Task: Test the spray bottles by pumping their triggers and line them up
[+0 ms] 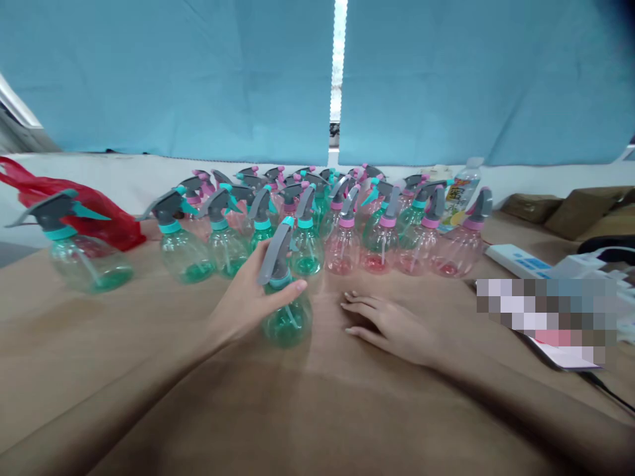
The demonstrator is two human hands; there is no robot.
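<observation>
My left hand (251, 294) is wrapped round the neck of a green spray bottle (286, 324), its thumb across the front below the grey trigger head. This bottle stands upright, or nearly so, at the middle of the table, and some of its neck is hidden by the hand. To its right my right hand (389, 324) rests palm down on the brown tabletop (317, 410), fingers stretched and holding nothing. Just behind the hands runs a row of similar bottles, among them a green spray bottle (306, 248) and a pink spray bottle (342, 250).
Several more spray bottles crowd behind the front row. One green spray bottle (89, 261) stands apart at the left, before a red plastic bag (94, 205). At the right are a drink bottle (461, 192), a white power strip (518, 261), a phone (570, 357) and cardboard (585, 211).
</observation>
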